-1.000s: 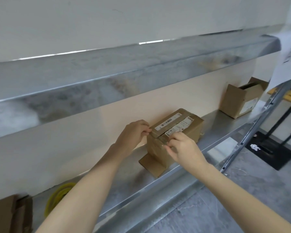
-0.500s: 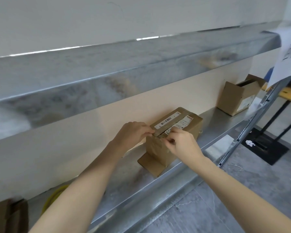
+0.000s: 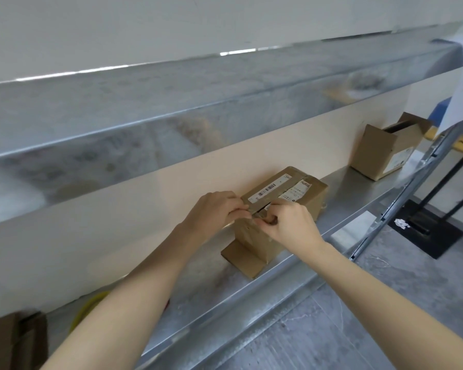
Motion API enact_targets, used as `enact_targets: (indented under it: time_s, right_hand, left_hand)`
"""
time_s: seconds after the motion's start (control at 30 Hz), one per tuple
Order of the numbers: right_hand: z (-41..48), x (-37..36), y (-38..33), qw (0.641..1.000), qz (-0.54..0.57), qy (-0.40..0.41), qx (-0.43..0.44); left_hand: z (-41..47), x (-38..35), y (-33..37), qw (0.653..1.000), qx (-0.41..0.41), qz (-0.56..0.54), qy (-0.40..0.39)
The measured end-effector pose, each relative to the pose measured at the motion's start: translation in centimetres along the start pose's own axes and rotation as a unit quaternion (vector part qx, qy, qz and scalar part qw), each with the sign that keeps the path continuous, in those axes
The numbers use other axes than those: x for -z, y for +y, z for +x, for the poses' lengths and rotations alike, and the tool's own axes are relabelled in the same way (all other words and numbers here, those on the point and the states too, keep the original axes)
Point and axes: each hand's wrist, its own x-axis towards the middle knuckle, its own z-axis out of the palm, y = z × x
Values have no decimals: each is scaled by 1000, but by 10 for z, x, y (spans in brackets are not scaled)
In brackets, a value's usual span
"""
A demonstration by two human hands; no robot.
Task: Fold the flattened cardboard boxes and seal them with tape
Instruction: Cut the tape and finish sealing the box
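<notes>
Left of centre, the grip of the left hand [image 3: 214, 209] pinches the near end of a top flap on a small brown cardboard box [image 3: 302, 198] with white barcode labels, which sits mid-frame on a grey metal shelf [image 3: 211, 285]. The grip of the right hand [image 3: 292, 224] curls tightly onto the same seam. At upper right, an open brown cardboard box [image 3: 372, 153] stands well apart.

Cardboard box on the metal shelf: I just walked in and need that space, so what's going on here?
A person is working on the cardboard box, which sits on the metal shelf. The left hand pinches the near end of its top flap, and the right hand pinches at the seam beside it. One flap lies flat at the box's near base. A second, open box stands farther right.
</notes>
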Motion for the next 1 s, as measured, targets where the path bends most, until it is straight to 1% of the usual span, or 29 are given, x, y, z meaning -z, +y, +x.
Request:
enact_targets:
  time_s: [0.07,0.17,0.27,0.43,0.57,0.8,0.9,1.0]
  right_hand:
    - [3,0,1,1000,3,-12,-5]
    - [5,-1,2,1000,10,1,14]
    - [4,-5,5,1000,0,-9,19]
    - [2,-10,4,998,-28,22,51]
    - [-3,-12,5,997,-24,36,65]
    - [-5,-10,11,997,17,40,68]
    - [-8,-9,16,996,39,19,77]
    - [-8,-5,22,994,68,-11,84]
  left_hand:
    - [1,-1,0,1000,5,-6,8]
    - [0,-2,0,1000,9,-1,18]
    - [-1,-5,-3,1000,14,-6,21]
    - [-2,-11,-6,997,52,-51,41]
    - [1,-10,-8,990,80,-106,56]
    - [8,-6,-11,979,129,-152,38]
    - [6,-5,-9,971,153,-183,16]
    - [11,0,-9,972,159,-171,-11]
